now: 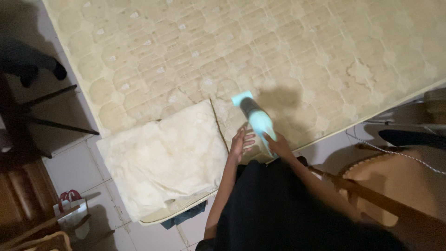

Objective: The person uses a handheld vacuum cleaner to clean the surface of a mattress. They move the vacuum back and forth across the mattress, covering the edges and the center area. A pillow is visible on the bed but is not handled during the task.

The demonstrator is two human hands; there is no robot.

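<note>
Dim room w/ bare quilted mattress (278, 51). Right hand (278, 145) grips pale blue handheld vacuum (257, 120), nozzle at 12 o'clock; left hand (241, 142), fingers loosely spread, rests beside it. Pillow (162, 158) at 9 o'clock overhangs edge; a nudge could slide it off.

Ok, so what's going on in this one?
A person leans over a bare quilted mattress. The right hand grips a pale blue handheld vacuum, its nozzle pressed to the mattress. The left hand rests open beside it, fingers spread. A cream pillow lies at the mattress corner, left of the hands.
</note>
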